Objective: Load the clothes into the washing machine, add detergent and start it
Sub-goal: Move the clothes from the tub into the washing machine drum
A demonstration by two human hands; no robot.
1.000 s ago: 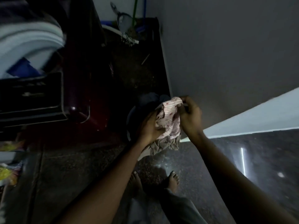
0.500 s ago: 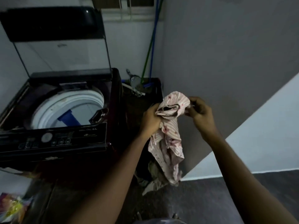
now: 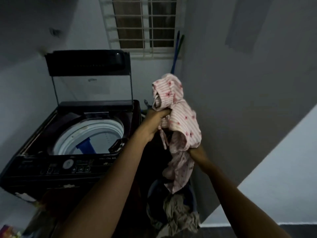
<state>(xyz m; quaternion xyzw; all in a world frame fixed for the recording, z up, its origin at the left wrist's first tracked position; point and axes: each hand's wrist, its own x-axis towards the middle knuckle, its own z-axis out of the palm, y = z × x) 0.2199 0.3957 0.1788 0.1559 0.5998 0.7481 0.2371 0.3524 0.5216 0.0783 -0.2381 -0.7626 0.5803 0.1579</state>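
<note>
A pink striped garment with red flowers [image 3: 180,117] hangs in the air to the right of the washing machine. My left hand [image 3: 152,124] grips its upper part. My right hand [image 3: 195,152] holds it lower down and is mostly covered by the cloth. The dark top-loading washing machine [image 3: 56,162] stands at the left with its lid [image 3: 89,78] raised. Its white drum [image 3: 96,133] lies open, with a blue part showing inside. Below the garment a dark basket [image 3: 154,188] on the floor holds more clothes, a beige one [image 3: 178,213] on top.
A grey wall runs close along the right side. A barred window [image 3: 144,26] is behind the machine, and blue and green poles [image 3: 176,52] lean in the corner. A colourful packet [image 3: 8,231] lies at the bottom left.
The garment has been lifted out of the basket to about the height of the machine's top. The view has risen from the floor to the machine and window.
</note>
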